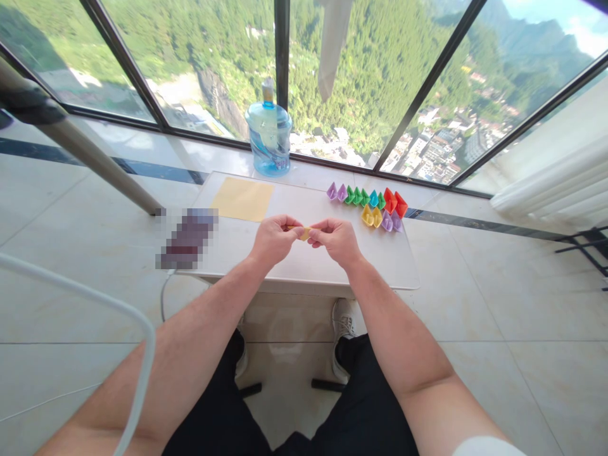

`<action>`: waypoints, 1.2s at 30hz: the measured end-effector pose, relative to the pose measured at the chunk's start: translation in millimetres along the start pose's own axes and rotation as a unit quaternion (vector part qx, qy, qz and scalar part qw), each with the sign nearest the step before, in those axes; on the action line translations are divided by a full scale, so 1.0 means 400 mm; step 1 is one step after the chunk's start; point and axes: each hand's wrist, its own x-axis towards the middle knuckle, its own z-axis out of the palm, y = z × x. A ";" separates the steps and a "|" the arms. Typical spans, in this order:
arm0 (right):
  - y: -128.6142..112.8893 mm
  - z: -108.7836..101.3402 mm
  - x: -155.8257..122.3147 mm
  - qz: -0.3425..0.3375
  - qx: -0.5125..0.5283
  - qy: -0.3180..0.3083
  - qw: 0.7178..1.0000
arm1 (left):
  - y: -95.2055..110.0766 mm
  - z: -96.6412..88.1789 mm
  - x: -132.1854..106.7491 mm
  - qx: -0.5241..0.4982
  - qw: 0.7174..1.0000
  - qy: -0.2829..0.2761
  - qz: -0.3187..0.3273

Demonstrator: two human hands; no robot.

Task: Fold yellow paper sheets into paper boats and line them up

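Observation:
Over a small white table (304, 266), my left hand (274, 239) and my right hand (336, 239) both pinch a small folded piece of yellow paper (304, 234) between them. The fingers of both hands are closed on it, and most of the paper is hidden by them. A flat sheet of yellow paper (242, 199) lies on the table's far left. A row of several folded paper boats (373, 204) in purple, green, blue, red and yellow stands at the far right of the table.
A large blue water jug (268, 132) stands on the sill behind the table, against tall windows. A blurred-out object (187, 239) lies on the table's left edge. A white cable (142, 354) curves at the left. My legs and shoes are under the table.

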 end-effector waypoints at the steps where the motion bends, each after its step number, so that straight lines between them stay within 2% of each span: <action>1: 0.000 0.000 0.000 0.000 0.002 -0.001 1.000 | 0.000 -0.001 0.000 0.001 1.000 0.001 0.000; 11: -0.002 0.006 -0.002 -0.015 -0.013 0.015 1.000 | 0.000 0.004 -0.001 0.013 1.000 0.020 0.012; 16: 0.000 0.001 0.002 -0.020 0.020 0.033 0.999 | -0.003 -0.003 0.007 -0.099 0.995 0.003 -0.009; 20: -0.001 -0.013 0.003 -0.004 0.028 0.010 1.000 | -0.004 -0.014 0.011 -0.153 0.988 0.002 -0.017; 23: 0.000 -0.011 0.001 -0.014 0.002 0.014 1.000 | -0.006 -0.013 0.014 -0.155 0.988 -0.003 -0.012; 26: 0.009 0.009 -0.002 -0.029 -0.020 0.054 0.998 | -0.012 -0.001 0.015 -0.135 0.990 0.027 -0.012; 29: 0.024 0.034 -0.008 -0.066 -0.054 0.095 0.992 | -0.018 0.017 0.011 -0.124 0.989 0.054 -0.052; 32: 0.032 0.049 -0.017 -0.120 -0.122 0.101 0.980 | -0.019 0.027 0.004 -0.155 0.983 0.031 -0.093; 36: 0.025 0.045 -0.022 -0.136 -0.171 0.078 0.973 | -0.011 0.023 -0.004 -0.188 0.978 0.016 -0.086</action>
